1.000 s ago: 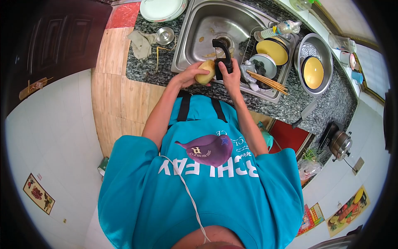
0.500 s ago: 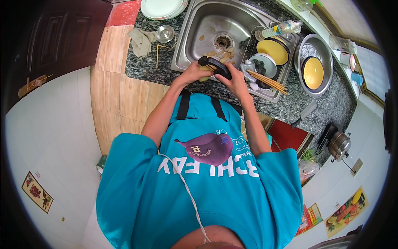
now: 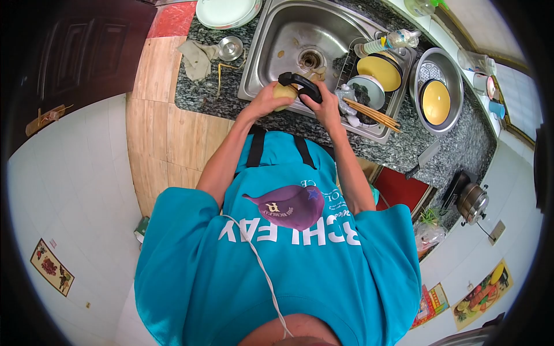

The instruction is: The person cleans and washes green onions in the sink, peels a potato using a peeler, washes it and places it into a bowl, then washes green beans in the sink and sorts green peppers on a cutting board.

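At the near rim of the steel sink [image 3: 248, 81], my left hand [image 3: 264, 102] is wrapped round a pale yellow potato [image 3: 283, 94]. My right hand [image 3: 327, 107] grips a black peeler [image 3: 301, 85], whose head lies over the potato's upper right side. The blade is hidden from this angle. Peel scraps [image 3: 313, 74] lie in the sink between the hands and the drain [image 3: 311, 59]. Some of the potato is covered by my fingers and the peeler.
Right of the sink, a rack holds yellow bowls [image 3: 380, 71], chopsticks [image 3: 375, 115] and a bottle [image 3: 398, 38]. Beyond are a metal basin [image 3: 418, 92] and a knife [image 3: 426, 155]. A cloth [image 3: 197, 59], metal cup [image 3: 230, 48] and plates [image 3: 225, 12] lie to the left.
The peeler has tipped from upright to slanting across the potato since the first frame. Over the last half second it has shifted slightly up, and more of the potato shows.
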Motion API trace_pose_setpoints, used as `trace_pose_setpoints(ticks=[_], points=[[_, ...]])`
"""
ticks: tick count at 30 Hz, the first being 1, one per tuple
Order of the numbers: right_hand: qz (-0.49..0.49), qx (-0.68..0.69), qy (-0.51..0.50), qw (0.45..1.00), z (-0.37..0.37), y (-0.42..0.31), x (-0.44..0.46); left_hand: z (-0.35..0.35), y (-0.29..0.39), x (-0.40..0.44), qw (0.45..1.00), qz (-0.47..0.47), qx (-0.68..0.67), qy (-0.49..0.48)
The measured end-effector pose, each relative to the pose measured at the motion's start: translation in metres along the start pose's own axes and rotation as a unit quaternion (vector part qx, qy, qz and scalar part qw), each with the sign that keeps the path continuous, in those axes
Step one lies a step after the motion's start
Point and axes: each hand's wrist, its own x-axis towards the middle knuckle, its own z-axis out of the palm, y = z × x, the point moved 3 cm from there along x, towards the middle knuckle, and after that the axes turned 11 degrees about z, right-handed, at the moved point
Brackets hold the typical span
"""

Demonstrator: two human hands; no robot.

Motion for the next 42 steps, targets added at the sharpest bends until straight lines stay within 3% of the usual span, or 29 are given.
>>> trace_pose_setpoints(ticks=[5,8,11,15,19,22,25,28,30,31,33,35,38,42], points=[[0.002,0.011,0.005,1.000,0.010,0.008,0.001,-0.007,-0.008,-0.004,1.000,-0.021,-0.018,-0.002],[0.105,-0.056,0.059,0.991,0.001,0.034,0.011,0.005,-0.004,-0.012,0.994,0.001,-0.110,-0.029],[0.103,-0.058,0.024,0.993,-0.011,0.033,0.016,0.012,0.032,-0.008,0.997,0.037,-0.057,-0.041],[0.070,-0.096,0.063,0.991,-0.007,0.024,0.019,-0.003,0.015,-0.003,0.998,0.034,-0.043,-0.008],[0.112,-0.075,0.081,0.988,-0.014,-0.009,0.009,-0.011,-0.005,-0.008,0.990,-0.042,-0.118,0.062],[0.032,-0.008,0.069,0.997,-0.010,-0.022,0.003,-0.008,-0.007,-0.008,0.988,-0.033,-0.127,0.080],[0.014,-0.004,0.035,0.999,-0.008,-0.024,0.000,-0.012,-0.014,-0.009,0.993,-0.054,-0.032,0.102],[-0.017,-0.003,0.000,1.000,-0.003,-0.027,-0.006,-0.013,-0.024,-0.006,0.995,-0.080,0.014,0.051],[-0.054,-0.027,-0.030,0.998,0.002,-0.025,-0.008,-0.012,-0.025,-0.006,0.983,-0.036,0.173,0.042],[-0.053,-0.026,-0.030,0.998,0.002,-0.019,-0.006,-0.012,-0.020,-0.007,0.983,-0.036,0.174,0.041],[0.059,-0.081,-0.019,0.995,-0.006,0.003,0.002,-0.005,0.002,-0.011,0.985,0.062,0.160,0.020],[0.088,-0.081,-0.003,0.993,-0.018,0.032,0.009,0.000,0.019,-0.008,0.986,0.072,0.150,0.018],[0.066,-0.045,0.023,0.997,-0.022,0.007,0.009,0.003,0.034,-0.002,0.947,0.099,0.306,0.020],[0.026,-0.026,0.023,0.999,-0.013,-0.021,0.003,0.000,0.027,-0.002,0.927,0.085,0.365,0.021]])
